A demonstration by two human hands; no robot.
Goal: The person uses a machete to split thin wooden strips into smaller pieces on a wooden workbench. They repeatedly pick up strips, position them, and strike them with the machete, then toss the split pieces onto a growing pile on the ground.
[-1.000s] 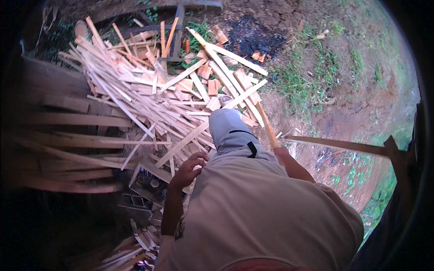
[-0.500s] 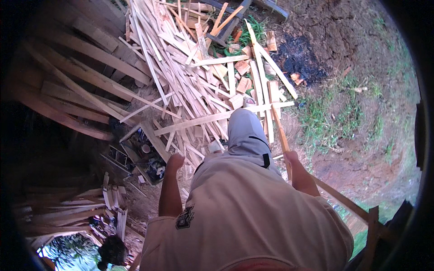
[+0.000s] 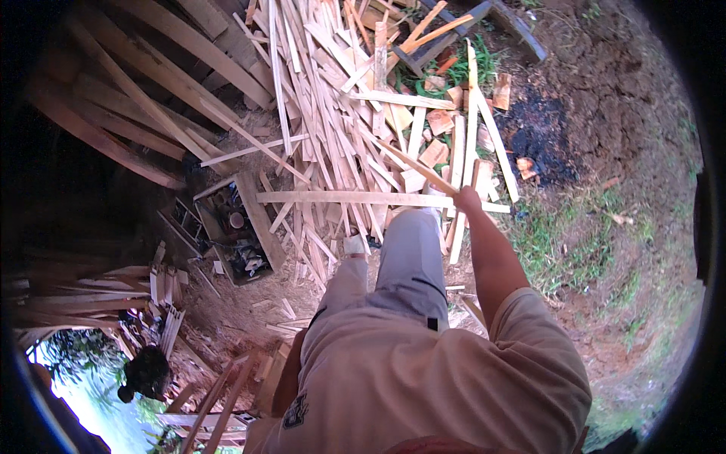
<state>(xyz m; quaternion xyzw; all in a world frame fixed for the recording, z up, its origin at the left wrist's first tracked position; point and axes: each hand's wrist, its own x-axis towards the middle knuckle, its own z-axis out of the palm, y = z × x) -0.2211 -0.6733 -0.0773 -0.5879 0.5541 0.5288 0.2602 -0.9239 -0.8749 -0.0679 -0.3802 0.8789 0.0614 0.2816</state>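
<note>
My right hand point(image 3: 467, 200) is closed round a long wooden strip point(image 3: 417, 166). The strip slants forward and to the left from my fist, its far end over a heap of loose wooden strips point(image 3: 321, 98). A long pale board point(image 3: 333, 197) lies across the front of that heap, and my right fist is over its right end. On the left, only part of my left arm point(image 3: 289, 382) shows, low beside my body; that hand is hidden.
Left of the heap sits an open wooden box point(image 3: 257, 227) with mixed items. Long planks point(image 3: 162, 68) lean at the far left. Wood offcuts point(image 3: 435, 155), a dark frame point(image 3: 518, 30) and a black burnt patch point(image 3: 541, 136) lie ahead right. Another person's head point(image 3: 145, 374) is at lower left.
My right hand has moved forward, and the wooden strip now points ahead to the left instead of trailing behind me. My left arm has drawn back and its hand has gone out of sight.
</note>
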